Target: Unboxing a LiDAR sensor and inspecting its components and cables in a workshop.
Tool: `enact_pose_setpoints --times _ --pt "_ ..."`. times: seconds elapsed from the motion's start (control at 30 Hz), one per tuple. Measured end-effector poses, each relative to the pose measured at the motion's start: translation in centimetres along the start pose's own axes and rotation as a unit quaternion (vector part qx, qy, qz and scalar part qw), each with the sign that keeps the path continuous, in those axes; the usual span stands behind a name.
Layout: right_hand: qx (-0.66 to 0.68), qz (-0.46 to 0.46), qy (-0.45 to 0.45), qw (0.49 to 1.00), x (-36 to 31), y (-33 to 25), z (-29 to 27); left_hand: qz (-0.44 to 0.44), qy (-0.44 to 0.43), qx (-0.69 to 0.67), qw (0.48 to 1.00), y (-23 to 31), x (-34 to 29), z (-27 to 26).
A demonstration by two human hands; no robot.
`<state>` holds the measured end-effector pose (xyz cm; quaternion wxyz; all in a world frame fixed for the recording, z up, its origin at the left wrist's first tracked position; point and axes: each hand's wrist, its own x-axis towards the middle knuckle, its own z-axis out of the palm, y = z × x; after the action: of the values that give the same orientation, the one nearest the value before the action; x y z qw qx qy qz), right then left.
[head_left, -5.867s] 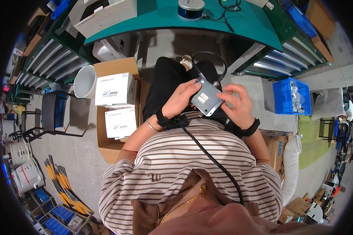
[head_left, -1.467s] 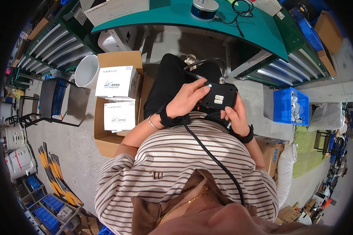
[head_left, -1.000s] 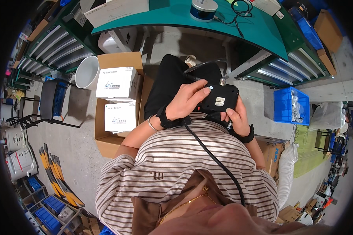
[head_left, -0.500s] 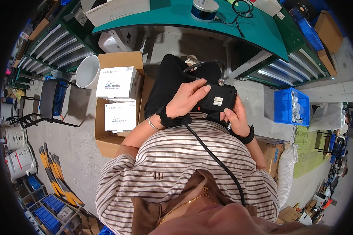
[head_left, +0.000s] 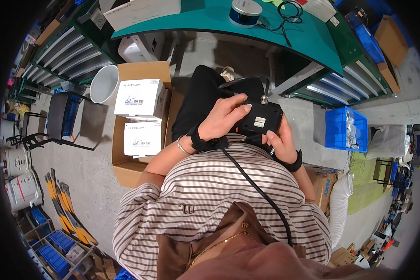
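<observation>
Above my lap I hold a flat black box-shaped device (head_left: 266, 114) with two pale labels and a small red part at its left side. A metal connector (head_left: 264, 99) with a black cable sits at its far edge. My left hand (head_left: 226, 114) is closed on the left side of the device, thumb and index finger lying across its top. At the right side, my right hand (head_left: 282, 143) grips the near right corner between thumb and fingers. The fingers beneath the device are hidden. A black cable (head_left: 252, 179) runs from near my left wrist down across my striped shirt.
A green-topped table (head_left: 196, 23) stands ahead, bearing a round silver-and-blue sensor (head_left: 245, 13) with a coiled cable. An open cardboard box (head_left: 143, 68) with white cartons (head_left: 137, 99) is at my left, near a white bin (head_left: 104, 84). A blue crate (head_left: 333, 128) stands at my right.
The device has tilted and shifted very slightly in my hands, and its connector sits a little lower in view. Both hands keep their hold.
</observation>
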<state>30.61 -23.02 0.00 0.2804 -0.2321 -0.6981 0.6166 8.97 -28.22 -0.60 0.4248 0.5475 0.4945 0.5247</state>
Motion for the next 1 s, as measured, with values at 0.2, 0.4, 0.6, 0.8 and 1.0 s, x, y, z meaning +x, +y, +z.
enact_pose_setpoints --times 0.2,0.4,0.6,0.8,1.0 --pt "-0.013 0.008 0.01 1.0 -0.14 -0.13 0.11 -0.015 -0.011 0.026 0.999 0.4 0.06 -0.29" --pt "-0.009 0.016 0.01 1.0 -0.03 -0.23 0.08 -0.018 -0.009 0.008 1.0 0.01 0.07 -0.21" --pt "-0.008 0.02 0.014 1.0 -0.17 0.09 0.16 0.004 0.024 0.005 1.0 0.51 0.1 0.09" --pt "0.011 0.031 0.011 0.999 0.06 -0.02 0.08 -0.003 0.021 0.015 1.0 0.15 0.22 0.2" --pt "0.001 0.037 0.015 0.999 0.19 -0.06 0.23 -0.044 -0.012 0.001 0.999 -0.33 0.24 -0.21"
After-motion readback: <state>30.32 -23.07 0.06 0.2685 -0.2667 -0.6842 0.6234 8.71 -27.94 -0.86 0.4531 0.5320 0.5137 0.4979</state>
